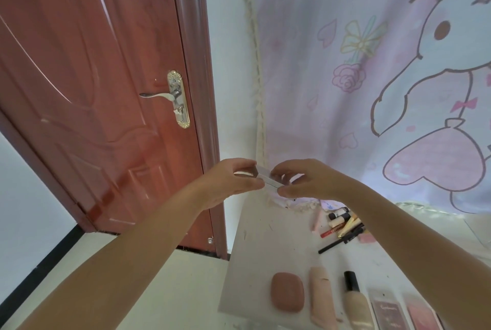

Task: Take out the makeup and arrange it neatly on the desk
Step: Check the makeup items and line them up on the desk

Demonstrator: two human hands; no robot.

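Observation:
Both hands are raised above the far left part of the white desk (255, 244). My left hand (231, 180) and my right hand (305, 179) pinch the two ends of a small silvery rectangular makeup case (267, 176) between fingertips and thumbs. Along the desk's near edge lie a rounded terracotta compact (287, 291), a pale pink tube (322, 297), a beige foundation bottle with a black cap (354, 300) and two flat pink palettes (403, 313). Farther back, several pencils and small tubes (342, 224) lie in a loose heap.
A red-brown door (101, 95) with a metal handle (159, 95) stands to the left of the desk. A pastel cartoon cloth (372, 77) hangs on the wall behind the desk, its fringe reaching the desktop. Pale floor shows at lower left.

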